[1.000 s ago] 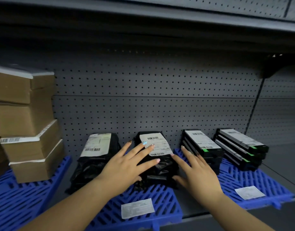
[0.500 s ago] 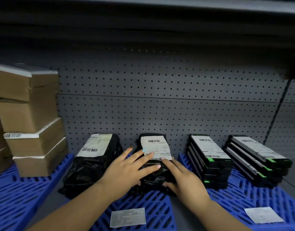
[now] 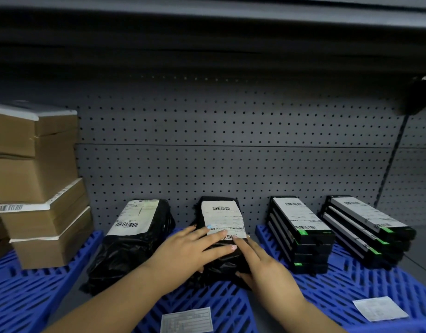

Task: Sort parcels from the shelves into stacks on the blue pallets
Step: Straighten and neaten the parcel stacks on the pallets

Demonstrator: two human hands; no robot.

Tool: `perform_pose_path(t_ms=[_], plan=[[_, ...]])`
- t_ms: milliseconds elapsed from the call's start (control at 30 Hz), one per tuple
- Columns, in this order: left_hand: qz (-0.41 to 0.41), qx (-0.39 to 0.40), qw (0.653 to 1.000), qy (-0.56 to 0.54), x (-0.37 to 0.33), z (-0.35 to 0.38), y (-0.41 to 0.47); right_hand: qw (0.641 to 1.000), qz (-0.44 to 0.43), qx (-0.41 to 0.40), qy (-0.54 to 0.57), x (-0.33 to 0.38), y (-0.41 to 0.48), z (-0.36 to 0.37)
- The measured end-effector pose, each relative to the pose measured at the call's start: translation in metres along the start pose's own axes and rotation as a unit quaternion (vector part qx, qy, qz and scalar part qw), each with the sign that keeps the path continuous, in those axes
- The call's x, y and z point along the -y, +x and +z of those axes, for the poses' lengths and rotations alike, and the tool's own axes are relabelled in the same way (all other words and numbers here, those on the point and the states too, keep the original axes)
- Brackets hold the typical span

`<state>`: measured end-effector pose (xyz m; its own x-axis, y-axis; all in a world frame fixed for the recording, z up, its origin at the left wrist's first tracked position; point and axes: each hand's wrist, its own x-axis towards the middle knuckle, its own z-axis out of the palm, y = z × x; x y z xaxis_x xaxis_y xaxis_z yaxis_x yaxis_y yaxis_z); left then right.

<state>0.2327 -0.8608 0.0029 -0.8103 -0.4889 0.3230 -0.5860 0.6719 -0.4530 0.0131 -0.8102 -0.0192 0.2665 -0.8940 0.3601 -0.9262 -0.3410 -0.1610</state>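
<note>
A stack of black plastic-wrapped parcels (image 3: 221,212) with a white barcode label on top stands on the middle blue pallet (image 3: 221,306). My left hand (image 3: 183,253) lies flat on the near top and left side of the stack, fingers spread. From the right, my right hand (image 3: 262,263) presses against the stack, its forefinger touching the label edge and its thumb under the near corner. A second black parcel stack (image 3: 135,234) stands just to the left.
Brown cardboard boxes (image 3: 36,188) are piled on the left pallet (image 3: 19,296). Two stacks of flat black boxes with green tabs (image 3: 303,234) (image 3: 365,227) sit on the right pallet (image 3: 351,287). Paper slips lie on both pallet fronts. A grey pegboard backs the shelf.
My right hand has moved left from beside the middle stack onto its right side. The left hand stays on top. The view has shifted closer and to the left.
</note>
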Motion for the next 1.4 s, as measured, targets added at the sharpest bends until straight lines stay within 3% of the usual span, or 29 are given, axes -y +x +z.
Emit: perform_pose_path(t_ms=[333, 600, 867, 1400], plan=[[-0.036, -0.004, 0.999, -0.014, -0.011, -0.001, -0.001, 0.998, 0.023, -0.023, -0.058, 0.0, 0.003, -0.003], [-0.023, -0.01, 0.998, 0.063, -0.011, -0.004, -0.032, 0.961, -0.147, -0.169, -0.16, -0.012, -0.013, 0.012], [-0.044, 0.014, 0.996, 0.082, -0.006, 0.003, -0.029, 0.952, -0.203, -0.162, -0.161, -0.035, -0.001, 0.019], [-0.063, 0.01, 0.992, 0.11, -0.028, -0.011, -0.017, 0.957, -0.187, -0.15, -0.163, -0.028, -0.004, 0.011]])
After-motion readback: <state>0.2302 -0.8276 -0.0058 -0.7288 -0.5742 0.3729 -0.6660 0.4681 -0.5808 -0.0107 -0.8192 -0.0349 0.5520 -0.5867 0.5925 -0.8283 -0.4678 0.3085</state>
